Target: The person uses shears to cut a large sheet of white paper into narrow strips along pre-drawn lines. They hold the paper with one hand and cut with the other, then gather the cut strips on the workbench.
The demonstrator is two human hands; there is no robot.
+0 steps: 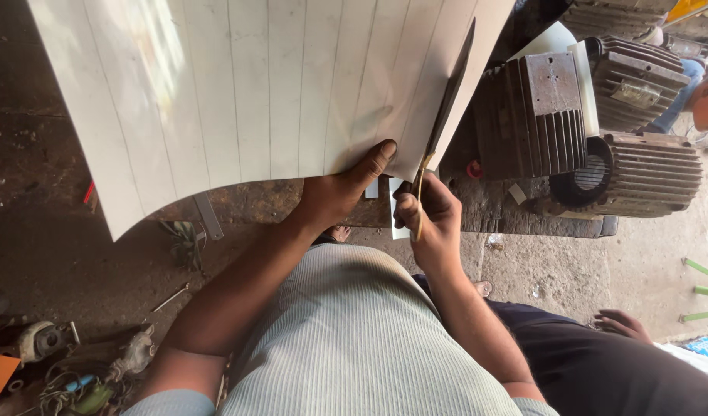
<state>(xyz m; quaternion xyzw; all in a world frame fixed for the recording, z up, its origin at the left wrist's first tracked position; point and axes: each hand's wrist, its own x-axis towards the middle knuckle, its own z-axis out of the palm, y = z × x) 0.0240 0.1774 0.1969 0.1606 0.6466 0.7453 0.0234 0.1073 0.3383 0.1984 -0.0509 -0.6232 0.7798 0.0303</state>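
A large white sheet [253, 85] marked with thin parallel lines curves across the top of the view. My left hand [340, 191] grips its lower edge, thumb on top. My right hand [431, 219] is closed on the handles of a pair of scissors [445, 112], whose long dark blades run up along the sheet's right edge. A narrow white strip [396, 219] hangs just below the sheet between my hands.
Finned grey motor housings [535, 112] [639, 173] sit on a dirty bench at the right. Another person's hand [623, 323] rests at the lower right, and a second person [704, 96] is at the far right. Tools and wires [76, 362] litter the floor at lower left.
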